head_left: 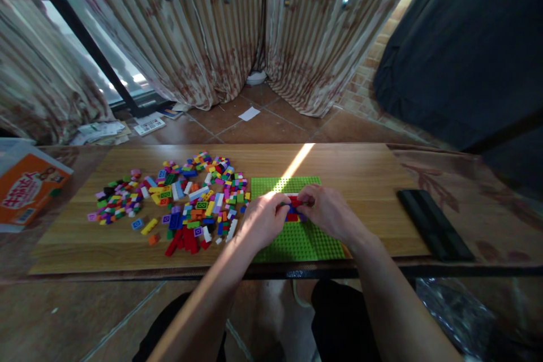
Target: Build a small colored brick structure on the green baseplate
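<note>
Likely light, stiff; grip red-and-blue bricks by ends, atop green baseplate. Flanked by curled left hand, right hand; cannot confirm pinching.

White lettering on box's orange label; dark print on white paper; both illegible

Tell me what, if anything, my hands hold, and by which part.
It can't be told; the left hand and right hand flank red and blue bricks on the baseplate.
</note>
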`<control>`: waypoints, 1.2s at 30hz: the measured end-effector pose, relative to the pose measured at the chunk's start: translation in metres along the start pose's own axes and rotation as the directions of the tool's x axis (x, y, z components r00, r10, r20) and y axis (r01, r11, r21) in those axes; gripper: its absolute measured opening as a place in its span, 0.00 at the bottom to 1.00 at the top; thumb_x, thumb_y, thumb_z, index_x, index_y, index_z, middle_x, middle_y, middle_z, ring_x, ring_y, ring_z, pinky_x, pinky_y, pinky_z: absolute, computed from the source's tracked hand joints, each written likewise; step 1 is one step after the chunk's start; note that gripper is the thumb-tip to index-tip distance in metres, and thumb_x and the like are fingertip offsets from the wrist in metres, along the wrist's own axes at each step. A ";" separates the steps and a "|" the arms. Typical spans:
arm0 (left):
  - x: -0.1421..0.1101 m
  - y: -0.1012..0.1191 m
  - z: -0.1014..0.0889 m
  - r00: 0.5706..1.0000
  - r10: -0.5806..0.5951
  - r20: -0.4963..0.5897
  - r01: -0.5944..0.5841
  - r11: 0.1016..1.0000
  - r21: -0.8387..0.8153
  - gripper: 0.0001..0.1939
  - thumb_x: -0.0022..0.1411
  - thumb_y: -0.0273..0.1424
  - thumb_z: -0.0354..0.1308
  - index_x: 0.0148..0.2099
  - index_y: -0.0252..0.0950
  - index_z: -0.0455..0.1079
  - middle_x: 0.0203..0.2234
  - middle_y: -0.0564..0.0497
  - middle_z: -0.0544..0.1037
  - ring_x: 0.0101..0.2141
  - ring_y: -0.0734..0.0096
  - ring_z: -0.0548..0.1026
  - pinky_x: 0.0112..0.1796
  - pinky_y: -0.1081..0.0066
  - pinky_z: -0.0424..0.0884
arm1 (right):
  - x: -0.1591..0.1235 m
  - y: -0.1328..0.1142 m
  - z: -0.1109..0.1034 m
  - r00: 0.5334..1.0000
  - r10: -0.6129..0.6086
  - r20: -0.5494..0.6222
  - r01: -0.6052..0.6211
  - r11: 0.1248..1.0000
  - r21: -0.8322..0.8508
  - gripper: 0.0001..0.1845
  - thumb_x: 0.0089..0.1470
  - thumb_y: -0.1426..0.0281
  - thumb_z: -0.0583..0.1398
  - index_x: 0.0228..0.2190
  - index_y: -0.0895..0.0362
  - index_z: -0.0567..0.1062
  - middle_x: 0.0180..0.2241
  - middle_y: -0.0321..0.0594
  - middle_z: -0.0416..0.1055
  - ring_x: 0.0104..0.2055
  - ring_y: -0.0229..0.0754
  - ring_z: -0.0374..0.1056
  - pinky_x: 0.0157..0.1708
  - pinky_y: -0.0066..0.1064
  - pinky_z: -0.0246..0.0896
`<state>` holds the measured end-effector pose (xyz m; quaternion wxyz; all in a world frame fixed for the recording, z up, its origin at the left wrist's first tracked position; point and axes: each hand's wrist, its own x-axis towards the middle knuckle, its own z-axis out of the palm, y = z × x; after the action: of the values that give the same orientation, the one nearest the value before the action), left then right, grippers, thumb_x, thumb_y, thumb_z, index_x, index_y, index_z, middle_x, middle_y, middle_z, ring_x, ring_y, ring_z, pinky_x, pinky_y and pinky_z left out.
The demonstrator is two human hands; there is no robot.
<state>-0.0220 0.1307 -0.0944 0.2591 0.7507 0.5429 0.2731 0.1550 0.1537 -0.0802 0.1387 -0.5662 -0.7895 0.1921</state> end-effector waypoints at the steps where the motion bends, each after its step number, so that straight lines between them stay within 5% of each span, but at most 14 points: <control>1: 0.000 0.000 0.000 1.000 0.000 -0.002 0.000 1.000 -0.004 0.09 0.61 0.29 0.54 0.40 0.39 0.75 0.36 0.52 0.79 0.35 0.70 0.74 0.36 0.72 0.69 | 0.000 0.000 0.000 1.000 -0.006 0.004 0.006 1.000 -0.006 0.03 0.47 0.72 0.61 0.28 0.54 0.76 0.30 0.38 0.74 0.30 0.39 0.66 0.30 0.32 0.56; 21: 0.000 0.000 0.000 1.000 -0.005 0.007 0.005 1.000 -0.016 0.09 0.60 0.28 0.54 0.40 0.39 0.75 0.37 0.52 0.79 0.36 0.69 0.74 0.37 0.71 0.69 | -0.001 -0.002 0.000 0.999 -0.039 -0.002 0.039 0.999 -0.016 0.08 0.49 0.72 0.61 0.33 0.52 0.78 0.33 0.39 0.74 0.34 0.40 0.69 0.32 0.31 0.57; 36: -0.004 0.003 -0.004 0.999 -0.033 0.025 0.033 0.999 0.021 0.11 0.61 0.31 0.53 0.41 0.41 0.76 0.35 0.50 0.79 0.35 0.65 0.76 0.37 0.67 0.72 | -0.004 -0.003 0.004 0.994 -0.109 -0.025 0.101 0.969 -0.226 0.05 0.50 0.68 0.59 0.31 0.54 0.75 0.34 0.39 0.72 0.33 0.42 0.69 0.29 0.31 0.57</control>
<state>-0.0233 0.1268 -0.0902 0.2625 0.7476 0.5548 0.2537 0.1519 0.1489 -0.0826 0.0986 -0.5392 -0.8322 0.0834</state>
